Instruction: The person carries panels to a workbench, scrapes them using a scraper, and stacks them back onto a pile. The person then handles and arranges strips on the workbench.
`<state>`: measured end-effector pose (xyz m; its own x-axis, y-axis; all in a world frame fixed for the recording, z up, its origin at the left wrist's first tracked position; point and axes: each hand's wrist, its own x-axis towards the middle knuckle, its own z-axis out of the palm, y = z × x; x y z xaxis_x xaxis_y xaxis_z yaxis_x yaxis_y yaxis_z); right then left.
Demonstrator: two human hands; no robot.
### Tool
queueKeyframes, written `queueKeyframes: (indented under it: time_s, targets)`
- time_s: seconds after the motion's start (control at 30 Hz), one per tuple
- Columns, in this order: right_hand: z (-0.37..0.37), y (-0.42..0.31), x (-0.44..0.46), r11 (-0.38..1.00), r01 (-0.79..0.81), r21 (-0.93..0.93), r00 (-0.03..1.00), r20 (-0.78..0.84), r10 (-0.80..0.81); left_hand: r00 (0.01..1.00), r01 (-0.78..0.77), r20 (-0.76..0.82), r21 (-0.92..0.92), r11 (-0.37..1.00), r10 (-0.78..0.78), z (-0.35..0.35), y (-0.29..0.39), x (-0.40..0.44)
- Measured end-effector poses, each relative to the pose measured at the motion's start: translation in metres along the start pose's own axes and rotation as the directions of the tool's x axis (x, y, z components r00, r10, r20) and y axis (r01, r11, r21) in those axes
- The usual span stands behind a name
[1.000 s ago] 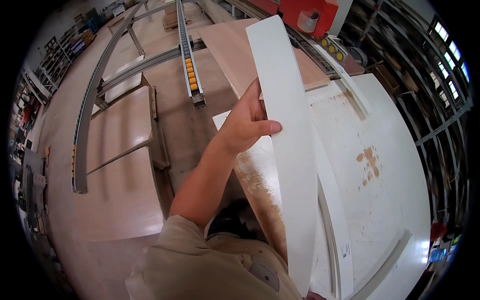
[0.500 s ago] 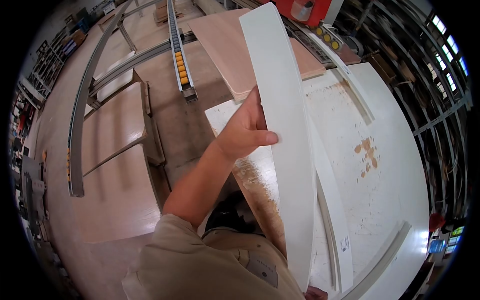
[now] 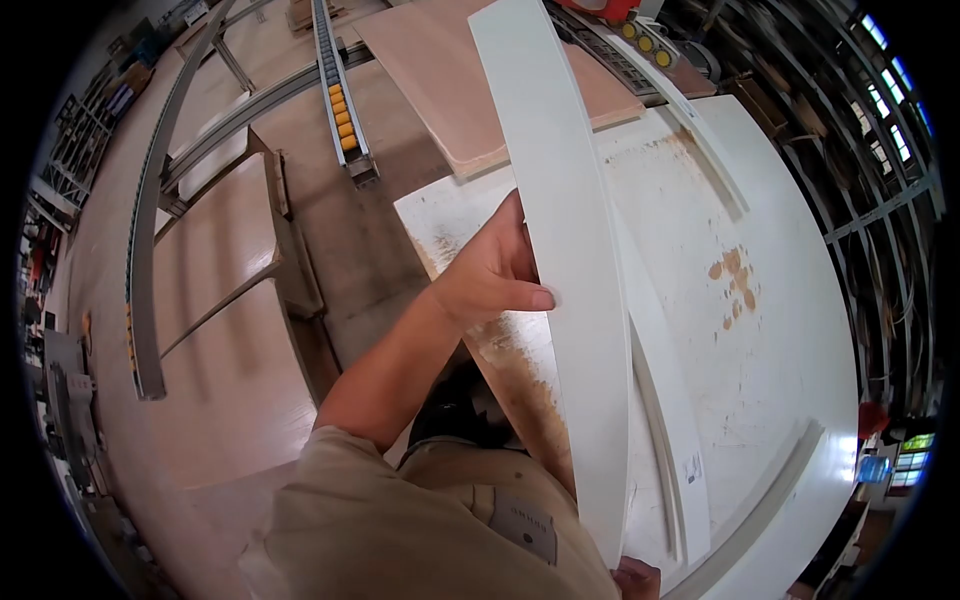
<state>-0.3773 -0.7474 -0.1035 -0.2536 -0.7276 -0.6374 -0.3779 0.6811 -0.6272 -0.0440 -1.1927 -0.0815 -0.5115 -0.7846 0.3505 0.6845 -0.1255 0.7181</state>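
A long white board (image 3: 572, 240) is held up lengthwise in front of me, its far end reaching past the top of the head view. My left hand (image 3: 497, 268) grips its left edge near the middle, thumb on the face and fingers hidden behind. At the near end, my right hand (image 3: 637, 578) is curled against the board, only partly in view. Beneath it, a white worktable (image 3: 790, 330) bears another long white strip (image 3: 668, 425) with a small label, just right of the held board.
More white strips lie on the table, one at the far edge (image 3: 715, 160) and one near the lower right (image 3: 760, 525). A pinkish panel (image 3: 430, 75) sits beyond. Stacked sheets (image 3: 235, 370) and a roller conveyor (image 3: 335, 90) stand left; racks (image 3: 850, 130) line the right.
The view has tilted slightly, so the surroundings sit a little higher in the picture. Both hands keep their hold on the white board, whose position relative to me has barely shifted.
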Motion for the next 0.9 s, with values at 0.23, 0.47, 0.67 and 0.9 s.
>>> queueKeyframes:
  time_s: [0.23,0.47,0.67,0.9]
  targets:
    - [0.01,0.004,0.003,0.997,-0.027,0.072,0.999,0.024,0.025,0.99,0.136,-0.02,-0.033,0.99,-0.136,-0.008,-0.025,-0.015]
    - [0.04,-0.146,0.067,0.822,0.098,0.561,0.856,0.375,-0.357,0.943,0.254,0.26,-0.164,0.953,-0.206,0.006,-0.068,-0.013]
    - [0.014,-0.212,0.082,0.905,0.406,-0.127,0.913,0.021,-0.407,0.89,0.418,0.153,0.106,0.902,-0.43,-0.007,-0.073,0.002]
    - [-0.022,-0.187,0.166,0.574,0.137,-0.807,0.761,-0.285,-0.583,0.895,0.396,-0.417,0.583,0.709,-0.158,-0.115,-0.086,-0.01]
